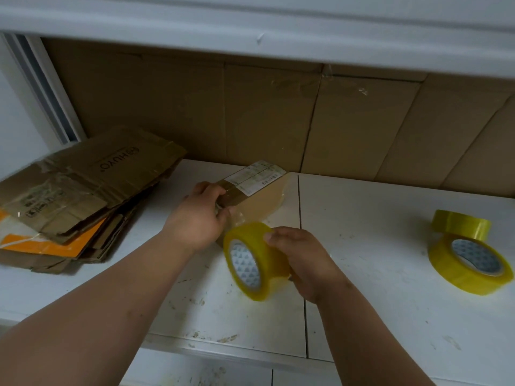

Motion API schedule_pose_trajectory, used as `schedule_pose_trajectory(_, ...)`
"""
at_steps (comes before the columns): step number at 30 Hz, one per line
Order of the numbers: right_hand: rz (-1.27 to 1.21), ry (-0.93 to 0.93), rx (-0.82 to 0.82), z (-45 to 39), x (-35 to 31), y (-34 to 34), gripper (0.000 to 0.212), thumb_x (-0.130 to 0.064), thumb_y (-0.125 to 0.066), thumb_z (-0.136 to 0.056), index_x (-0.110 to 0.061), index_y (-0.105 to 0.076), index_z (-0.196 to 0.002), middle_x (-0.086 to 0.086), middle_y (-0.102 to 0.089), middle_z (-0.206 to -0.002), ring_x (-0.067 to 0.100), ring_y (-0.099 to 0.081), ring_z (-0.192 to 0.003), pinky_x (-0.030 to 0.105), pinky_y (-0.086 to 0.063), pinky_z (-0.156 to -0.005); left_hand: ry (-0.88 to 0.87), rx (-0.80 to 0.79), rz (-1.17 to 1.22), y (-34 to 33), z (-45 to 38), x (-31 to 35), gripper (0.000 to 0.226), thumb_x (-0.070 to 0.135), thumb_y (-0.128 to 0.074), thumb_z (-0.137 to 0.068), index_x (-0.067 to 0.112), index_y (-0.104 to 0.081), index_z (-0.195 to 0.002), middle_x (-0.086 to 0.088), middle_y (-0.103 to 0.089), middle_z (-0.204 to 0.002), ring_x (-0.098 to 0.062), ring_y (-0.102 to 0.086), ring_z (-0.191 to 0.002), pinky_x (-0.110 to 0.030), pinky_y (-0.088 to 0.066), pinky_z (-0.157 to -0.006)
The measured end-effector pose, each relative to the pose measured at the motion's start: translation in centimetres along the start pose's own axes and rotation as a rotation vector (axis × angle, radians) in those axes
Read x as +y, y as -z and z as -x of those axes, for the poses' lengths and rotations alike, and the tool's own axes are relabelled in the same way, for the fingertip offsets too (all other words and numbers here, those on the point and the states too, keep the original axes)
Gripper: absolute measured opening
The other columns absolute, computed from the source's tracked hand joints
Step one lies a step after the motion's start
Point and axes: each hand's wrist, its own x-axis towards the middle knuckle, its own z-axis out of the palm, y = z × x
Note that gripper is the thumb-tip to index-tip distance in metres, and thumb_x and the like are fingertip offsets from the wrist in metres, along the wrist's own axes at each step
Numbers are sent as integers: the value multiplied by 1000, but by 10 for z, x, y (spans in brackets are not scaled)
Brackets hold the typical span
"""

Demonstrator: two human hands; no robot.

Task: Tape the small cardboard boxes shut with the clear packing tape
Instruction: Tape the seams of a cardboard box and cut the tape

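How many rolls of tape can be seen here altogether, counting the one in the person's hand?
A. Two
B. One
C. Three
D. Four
C: the right hand grips one tape roll beside the small box, and two spare rolls lie at the right of the white table, an upper roll leaning on a lower roll.

At frame centre, the left hand (200,215) gripped a small brown cardboard box (257,197) on the white table (376,274), while the right hand (303,263) held a yellowish clear tape roll (255,263) just below it.
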Motion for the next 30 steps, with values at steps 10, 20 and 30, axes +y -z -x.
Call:
schedule_pose_trajectory(10,-119,45,-63,15,20,-2,18,-14,-71,-82,-14,-72,-101,19,-73,-102,33,-69,-93,48,-54,-88,-17,-84,-44,6,-7,0,44,33,-53,-99,13,-46,-137,-10,-45,-138,-32,-54,-114,-38,-47,-91)
schedule_pose_trajectory(20,-300,37,-82,26,28,-8,22,-11,-63,-89,-14,-68,-110,10,-75,-103,27,-69,-94,45,-54,-90,287,-55,272,7,19,5,59,51,-40,-100,32,-27,-154,-15,-31,-149,-31,-40,-134,-40,-33,-112)
schedule_pose_trajectory(30,-232,97,-158,27,35,0,41,-22,-78,-78,-18,-66,-117,8,-74,-111,30,-68,-107,48,-50,-99,702,-250,1014,-6,64,31,20,32,-72,-87,14,-66,-90,-5,-66,-84,-20,-59,-79,-34,-51,-74)
